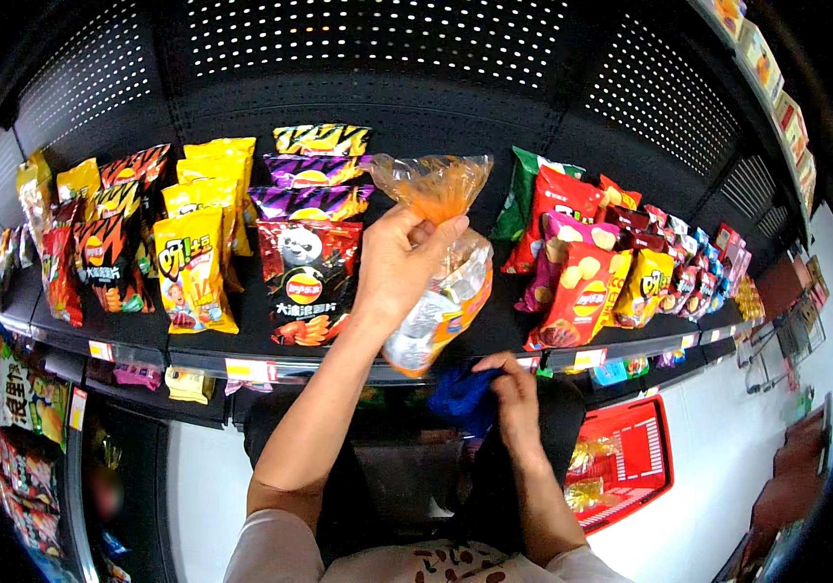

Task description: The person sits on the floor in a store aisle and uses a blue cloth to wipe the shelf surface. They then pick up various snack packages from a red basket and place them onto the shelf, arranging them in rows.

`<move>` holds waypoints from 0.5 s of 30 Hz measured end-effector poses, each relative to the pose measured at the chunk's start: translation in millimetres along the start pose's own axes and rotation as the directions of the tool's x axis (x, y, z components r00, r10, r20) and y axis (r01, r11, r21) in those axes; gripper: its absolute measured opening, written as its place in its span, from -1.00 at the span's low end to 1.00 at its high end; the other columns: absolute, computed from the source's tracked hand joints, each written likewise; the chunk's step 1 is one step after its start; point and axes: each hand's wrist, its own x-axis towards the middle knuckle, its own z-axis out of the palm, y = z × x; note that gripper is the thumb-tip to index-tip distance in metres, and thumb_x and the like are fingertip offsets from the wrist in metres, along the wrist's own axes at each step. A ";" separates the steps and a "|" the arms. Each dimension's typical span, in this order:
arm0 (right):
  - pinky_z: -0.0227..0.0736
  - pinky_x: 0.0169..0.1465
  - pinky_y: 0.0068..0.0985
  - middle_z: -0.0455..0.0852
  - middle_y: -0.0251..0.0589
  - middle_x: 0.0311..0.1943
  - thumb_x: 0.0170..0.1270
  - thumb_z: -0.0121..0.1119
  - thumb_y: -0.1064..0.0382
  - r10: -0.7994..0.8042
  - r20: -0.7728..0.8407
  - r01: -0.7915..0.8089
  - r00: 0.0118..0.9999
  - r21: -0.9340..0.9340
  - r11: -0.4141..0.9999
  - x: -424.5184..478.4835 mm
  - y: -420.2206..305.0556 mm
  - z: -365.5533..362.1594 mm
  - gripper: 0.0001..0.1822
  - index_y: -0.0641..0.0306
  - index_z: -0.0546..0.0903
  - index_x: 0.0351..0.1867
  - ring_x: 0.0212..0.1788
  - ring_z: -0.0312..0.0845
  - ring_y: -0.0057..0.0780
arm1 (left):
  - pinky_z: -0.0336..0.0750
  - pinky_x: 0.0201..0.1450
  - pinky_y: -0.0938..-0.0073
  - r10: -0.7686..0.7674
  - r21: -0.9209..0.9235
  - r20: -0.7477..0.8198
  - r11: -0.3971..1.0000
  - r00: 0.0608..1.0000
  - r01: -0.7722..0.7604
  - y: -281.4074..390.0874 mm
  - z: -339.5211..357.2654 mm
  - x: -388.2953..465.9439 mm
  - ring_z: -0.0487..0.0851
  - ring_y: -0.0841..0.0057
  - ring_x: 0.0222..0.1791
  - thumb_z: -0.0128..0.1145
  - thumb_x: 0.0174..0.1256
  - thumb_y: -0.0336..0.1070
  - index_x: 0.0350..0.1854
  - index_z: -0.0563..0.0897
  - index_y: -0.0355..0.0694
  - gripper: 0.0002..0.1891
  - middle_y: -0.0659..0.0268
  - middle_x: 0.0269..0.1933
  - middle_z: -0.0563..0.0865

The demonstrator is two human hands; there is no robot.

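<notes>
Gathered in my left hand is the neck of a clear plastic bag with orange and silver print. It hangs over the shelf's front edge, its top flaring above my fingers. Lower down, my right hand grips a blue cloth just below the shelf edge. Left of the bag stands a black and red chip bag with a panda on it, in front of purple ones. To the right leans a red chip bag.
Yellow snack bags stand farther left on the black shelf, whose front carries price tags. A red shopping basket holding gold packets sits on the floor at right. Behind the goods rises a perforated back panel.
</notes>
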 end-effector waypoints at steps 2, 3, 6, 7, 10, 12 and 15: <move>0.28 -0.08 -0.67 0.60 -0.43 -0.30 0.37 0.13 0.36 -0.043 -0.128 0.052 0.991 0.067 0.996 9.3 -32.0 -9.2 -0.81 0.32 0.67 -0.07 -0.22 0.40 -0.69 | 0.35 -0.43 0.73 -0.077 -0.009 0.128 0.997 0.989 0.079 11.1 2.0 -3.0 0.49 0.89 -0.47 0.36 0.41 -0.29 -0.07 0.77 -0.28 -0.81 0.52 -0.38 0.72; 0.28 -0.13 -0.68 0.57 -0.48 -0.35 0.41 0.21 0.30 -0.065 -0.226 0.085 0.972 0.079 0.993 13.7 -55.1 -7.8 -0.81 0.32 0.68 -0.04 -0.27 0.38 -0.72 | 0.36 -0.43 0.73 -0.044 0.023 0.199 0.999 0.979 0.040 18.0 0.3 -5.2 0.50 0.88 -0.47 0.34 0.43 -0.28 -0.06 0.77 -0.27 -0.81 0.51 -0.37 0.73; 0.18 -0.31 -0.70 0.40 -0.60 -0.47 0.31 0.45 0.27 -0.123 -0.142 0.109 0.982 -0.102 0.989 25.5 -110.5 -21.8 -0.65 0.32 0.68 0.07 -0.41 0.28 -0.77 | 0.44 -0.41 0.66 -0.046 0.102 0.347 0.995 0.937 0.011 39.9 5.5 -18.5 0.57 0.82 -0.43 0.34 0.42 -0.30 -0.01 0.77 -0.27 -0.79 0.49 -0.35 0.75; 0.14 -0.36 -0.70 0.34 -0.62 -0.51 0.25 0.51 0.31 -0.127 -0.105 0.115 0.986 -0.119 0.986 29.0 -122.4 -23.0 -0.59 0.33 0.68 0.10 -0.44 0.25 -0.78 | 0.53 -0.35 0.58 0.020 0.029 0.336 0.999 0.942 -0.031 49.0 13.6 -26.0 0.66 0.71 -0.38 0.37 0.37 -0.33 0.00 0.77 -0.30 -0.77 0.39 -0.31 0.76; 0.35 -0.27 -0.71 0.63 -0.49 -0.40 0.20 0.54 0.32 -0.142 -0.063 0.139 0.988 -0.049 0.989 26.7 -141.4 -29.8 -0.56 0.34 0.67 0.10 -0.34 0.45 -0.78 | 0.60 -0.24 0.49 0.189 0.110 0.367 0.964 0.911 -0.244 73.2 35.4 -39.8 0.74 0.57 -0.28 0.41 0.31 -0.35 -0.04 0.77 -0.33 -0.76 0.20 -0.22 0.77; 0.54 -0.07 -0.64 0.83 -0.31 -0.18 0.18 0.54 0.37 -0.050 -0.015 0.046 0.999 -0.166 0.985 17.5 -165.0 -47.7 -0.56 0.34 0.67 0.09 -0.15 0.64 -0.71 | 0.60 -0.18 0.46 0.229 0.084 0.376 0.956 0.898 -0.279 83.1 46.3 -42.8 0.74 0.55 -0.24 0.36 0.37 -0.31 0.02 0.75 -0.33 -0.74 0.20 -0.20 0.78; 0.57 -0.01 -0.58 0.83 -0.32 -0.18 0.19 0.50 0.40 -0.155 -0.069 0.138 0.986 -0.208 0.968 3.3 -181.1 -71.1 -0.63 0.34 0.69 0.03 -0.13 0.66 -0.68 | 0.61 -0.11 0.49 0.167 -0.073 0.446 0.986 0.879 -0.151 90.4 69.8 -46.9 0.74 0.61 -0.18 0.26 0.48 -0.26 0.07 0.71 -0.35 -0.72 0.22 -0.15 0.81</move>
